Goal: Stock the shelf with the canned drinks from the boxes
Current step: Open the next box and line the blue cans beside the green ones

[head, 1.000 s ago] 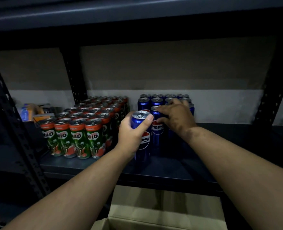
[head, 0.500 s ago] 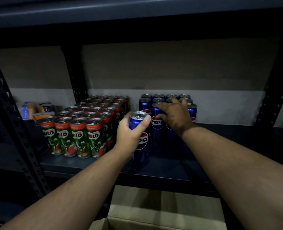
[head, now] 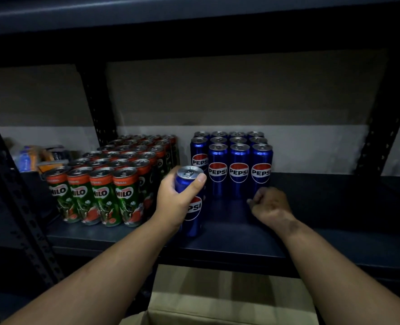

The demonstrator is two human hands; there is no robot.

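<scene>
Left hand point(head: 174, 202): fingers and thumb wrapped round a blue can point(head: 190, 202), upright, its base on the shelf point(head: 241, 233).
Right hand point(head: 270, 204): fingers curled, holding nothing, just in front of the blue cans point(head: 238, 170).
Green cans point(head: 114, 181): in rows, left.
Box point(head: 229, 301): below the shelf.
</scene>
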